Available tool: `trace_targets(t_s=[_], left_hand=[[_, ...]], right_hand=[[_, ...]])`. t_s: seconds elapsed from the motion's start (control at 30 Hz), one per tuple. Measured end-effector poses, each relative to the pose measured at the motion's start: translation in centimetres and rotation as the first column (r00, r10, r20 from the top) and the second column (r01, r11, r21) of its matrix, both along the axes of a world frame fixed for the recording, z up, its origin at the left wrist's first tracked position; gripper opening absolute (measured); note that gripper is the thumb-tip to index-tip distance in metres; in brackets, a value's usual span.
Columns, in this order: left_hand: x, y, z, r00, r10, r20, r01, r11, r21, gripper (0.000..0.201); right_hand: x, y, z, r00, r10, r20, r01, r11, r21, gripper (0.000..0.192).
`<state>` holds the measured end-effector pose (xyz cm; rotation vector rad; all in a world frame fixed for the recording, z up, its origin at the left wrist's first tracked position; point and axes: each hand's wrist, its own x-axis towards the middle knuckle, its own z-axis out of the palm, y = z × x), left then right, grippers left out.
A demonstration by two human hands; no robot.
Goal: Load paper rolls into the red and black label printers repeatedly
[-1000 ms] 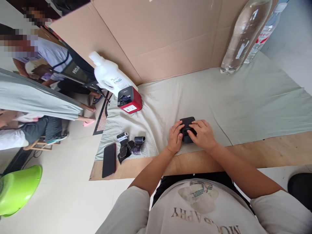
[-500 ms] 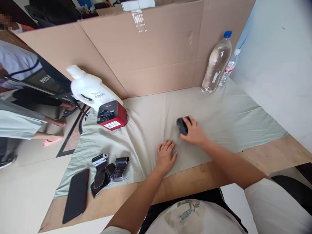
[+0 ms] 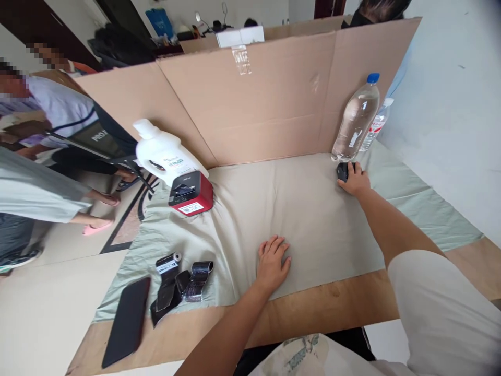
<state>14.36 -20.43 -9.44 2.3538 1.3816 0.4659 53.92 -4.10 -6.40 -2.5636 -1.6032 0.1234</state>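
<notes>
Two hands in view. The right hand (image 3: 355,180) is stretched out to the upper right of the frame, fingers wrapped around a small black box (image 3: 342,171) that sits on the cloth (image 3: 297,209) just in front of the big bottle (image 3: 355,120). Most of that box is covered by the hand, so I can't make out what it is. The left hand (image 3: 273,261) lies flat and empty, fingers spread, low in the middle.

Count: two clear bottles at upper right, the smaller bottle (image 3: 374,126) half hidden behind the big one. One white jug (image 3: 162,154), one red printer (image 3: 190,193), two dark rolls (image 3: 182,279) at lower left, tangled so it's hard to tell them apart, and one phone (image 3: 127,321). People at the left edge are cut off.
</notes>
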Motion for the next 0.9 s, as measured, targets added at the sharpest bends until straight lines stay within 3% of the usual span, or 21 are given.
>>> trace_targets(t_s=[0.2, 0.33, 0.43, 0.5, 0.53, 0.6, 0.67, 0.7, 0.77, 0.9], left_hand=[[0.2, -0.6, 0.5, 0.999, 0.005, 0.034, -0.002, 0.997, -0.079, 0.035], [-0.2, -0.6, 0.1, 0.995, 0.013, 0.096, 0.001, 0.989, -0.146, 0.040], [-2.0, 2.2, 1.5, 0.981, 0.115, 0.159, -0.088, 0.982, -0.167, 0.048], [-4.5, 6.0, 3.6, 0.937, 0.306, 0.168, -0.300, 0.952, -0.059, 0.054], [-6.1, 8.3, 4.9, 0.882, 0.439, 0.173, -0.450, 0.892, 0.031, 0.060], [-9.5, 13.1, 7.5, 0.715, 0.676, 0.176, -0.699, 0.697, 0.162, 0.080], [-12.9, 17.3, 9.6, 0.511, 0.849, 0.134, -0.857, 0.489, 0.166, 0.101], [-14.3, 19.0, 10.2, 0.433, 0.897, 0.089, -0.899, 0.423, 0.116, 0.110], [-16.3, 21.3, 10.7, 0.365, 0.931, -0.001, -0.931, 0.365, 0.008, 0.123], [-17.1, 22.7, 9.9, 0.338, 0.938, -0.077, -0.935, 0.325, -0.138, 0.130]], right_hand=[[-5.1, -6.7, -2.0, 0.998, 0.059, -0.009, -0.056, 0.977, 0.205, 0.083], [-8.6, -12.7, -4.0, 0.992, 0.108, -0.067, -0.102, 0.991, 0.081, 0.084], [-10.4, -16.6, -5.4, 0.972, 0.235, 0.006, -0.235, 0.971, 0.036, 0.078], [-11.1, -18.3, -5.9, 0.961, 0.274, 0.045, -0.276, 0.960, 0.041, 0.076], [-11.2, -18.8, -6.0, 0.959, 0.278, 0.059, -0.281, 0.959, 0.048, 0.076], [-11.4, -19.2, -6.1, 0.958, 0.275, 0.076, -0.280, 0.958, 0.062, 0.076], [-11.4, -19.2, -6.0, 0.959, 0.270, 0.085, -0.276, 0.958, 0.074, 0.076], [-11.4, -19.1, -5.9, 0.959, 0.270, 0.088, -0.277, 0.958, 0.079, 0.075], [-11.4, -18.9, -5.8, 0.959, 0.267, 0.092, -0.274, 0.958, 0.081, 0.075], [-11.6, -18.9, -5.6, 0.965, 0.250, 0.084, -0.256, 0.964, 0.076, 0.073]])
